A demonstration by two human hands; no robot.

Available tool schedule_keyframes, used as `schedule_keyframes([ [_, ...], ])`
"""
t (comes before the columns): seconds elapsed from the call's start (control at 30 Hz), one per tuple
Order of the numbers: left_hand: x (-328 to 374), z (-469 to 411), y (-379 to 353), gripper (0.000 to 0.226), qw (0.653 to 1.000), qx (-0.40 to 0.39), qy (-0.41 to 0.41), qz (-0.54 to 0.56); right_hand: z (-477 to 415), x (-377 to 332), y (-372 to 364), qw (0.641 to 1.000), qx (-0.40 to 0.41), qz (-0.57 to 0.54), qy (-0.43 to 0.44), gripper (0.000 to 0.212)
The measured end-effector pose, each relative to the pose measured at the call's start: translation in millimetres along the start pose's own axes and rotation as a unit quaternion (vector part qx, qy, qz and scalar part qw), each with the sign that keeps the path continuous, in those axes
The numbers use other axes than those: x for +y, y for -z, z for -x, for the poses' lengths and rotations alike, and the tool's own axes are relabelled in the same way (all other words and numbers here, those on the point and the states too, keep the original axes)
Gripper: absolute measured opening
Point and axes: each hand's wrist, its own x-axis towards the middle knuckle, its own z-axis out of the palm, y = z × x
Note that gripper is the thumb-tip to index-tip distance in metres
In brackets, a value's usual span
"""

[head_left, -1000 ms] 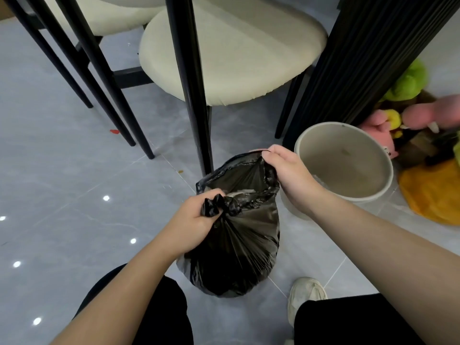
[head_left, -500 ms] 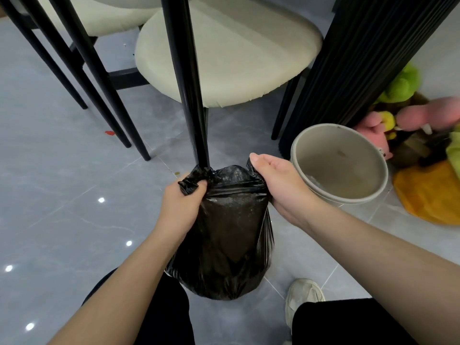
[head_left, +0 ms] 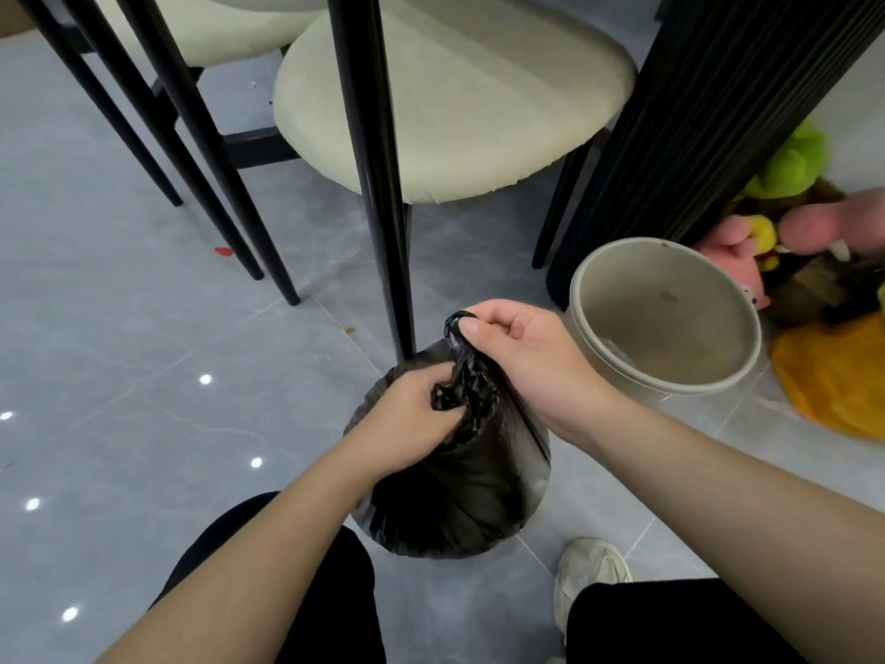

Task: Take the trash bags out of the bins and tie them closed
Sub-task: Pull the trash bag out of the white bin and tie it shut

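A full black trash bag [head_left: 455, 500] stands on the grey tile floor between my knees. Its mouth is gathered into a bunch at the top. My right hand [head_left: 522, 357] pinches the upper end of that bunch, which sticks up past my fingers. Just below and to the left, my left hand [head_left: 407, 424] grips the crumpled plastic of the bag's neck. The round beige bin [head_left: 598, 347] stands to the right of the bag with no liner in it; its bare inside shows a few stains.
A black chair leg [head_left: 378, 184] rises right behind the bag, under a cream seat [head_left: 479, 98]. More black chair legs [head_left: 191, 151] stand at the left. A dark ribbed column [head_left: 694, 127] is behind the bin. Plush toys and a yellow cloth [head_left: 833, 390] lie at the right. My shoe [head_left: 589, 572] is near the bag.
The two hands held the bag's rim apart at its sides; they have come together at the middle, bunching the mouth closed. The right hand now holds the upper end, the left the neck below.
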Motion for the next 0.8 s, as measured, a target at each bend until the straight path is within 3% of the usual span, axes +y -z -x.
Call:
schedule_keyframes([
  [0.07,2,3,-7,0.037,1.000,-0.003,0.002,-0.016,2,-1,0,1.000,-0.005,0.013,0.018,0.012],
  [0.17,5,3,-13,0.023,0.998,0.034,0.043,0.029,3,-2,4,1.000,-0.002,-0.008,0.012,0.014],
  [0.23,10,3,-10,0.041,0.994,0.056,0.078,0.055,2,-3,7,0.999,0.004,-0.039,0.002,0.016],
  [0.27,10,4,-9,0.045,0.995,0.053,0.067,0.058,2,-4,8,0.999,0.009,-0.050,-0.001,0.015],
  [0.37,13,6,-11,0.024,0.999,0.039,-0.006,0.023,4,-4,9,0.999,0.012,-0.049,0.001,0.014],
  [0.47,4,1,-16,0.018,0.995,0.086,-0.037,-0.033,8,-3,10,0.999,0.001,-0.042,0.004,0.014],
  [0.53,1,-2,-15,0.018,0.992,0.112,-0.035,-0.040,10,-4,11,0.999,-0.005,-0.053,0.005,0.015],
  [0.63,5,0,-14,0.037,0.996,0.084,-0.029,-0.020,10,-4,12,0.998,-0.001,-0.061,0.007,0.015],
  [0.73,6,3,-18,0.016,0.997,0.055,-0.034,-0.041,11,-3,14,0.999,-0.002,-0.047,0.021,0.015],
  [0.8,9,3,-18,0.013,0.997,0.071,-0.035,-0.023,11,-5,16,0.999,-0.010,-0.030,0.034,0.014],
])
